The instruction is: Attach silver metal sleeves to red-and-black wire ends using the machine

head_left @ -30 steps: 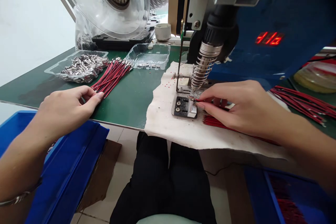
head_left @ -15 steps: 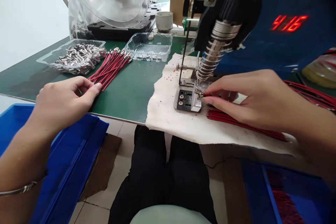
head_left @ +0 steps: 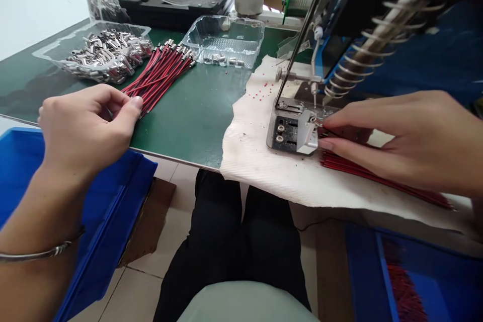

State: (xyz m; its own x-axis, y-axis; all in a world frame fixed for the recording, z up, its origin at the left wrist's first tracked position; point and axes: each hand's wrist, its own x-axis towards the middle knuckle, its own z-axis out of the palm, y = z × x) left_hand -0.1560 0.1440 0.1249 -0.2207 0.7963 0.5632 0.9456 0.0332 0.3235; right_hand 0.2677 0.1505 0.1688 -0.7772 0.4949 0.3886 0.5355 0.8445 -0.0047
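Observation:
My left hand (head_left: 90, 128) is closed at the near end of a bundle of red and black wires (head_left: 160, 75), thumb and index finger pinched on the wire ends. Small metal barrel connectors cap the bundle's far ends. At the machine, my right hand (head_left: 396, 136) pinches a wire whose metal connector (head_left: 314, 119) sits at the silver block of a small fixture (head_left: 292, 131). Above the fixture slants a spring-wrapped soldering iron (head_left: 356, 55), with a thin feed needle (head_left: 315, 93) beside it. More red wires (head_left: 350, 166) lie under my right hand.
A clear tray heaped with metal connectors (head_left: 109, 55) stands at left, another clear tray (head_left: 226, 43) behind. White corrugated sheet (head_left: 256, 141) lies beneath the fixture. Solder spool (head_left: 300, 5) is at the back. Blue bins (head_left: 113, 211) flank my legs below the table edge.
The view has shifted, so the machine appears larger and farther right. The iron's tip now shows farther from the connector. Both hands keep their grips in about the same places.

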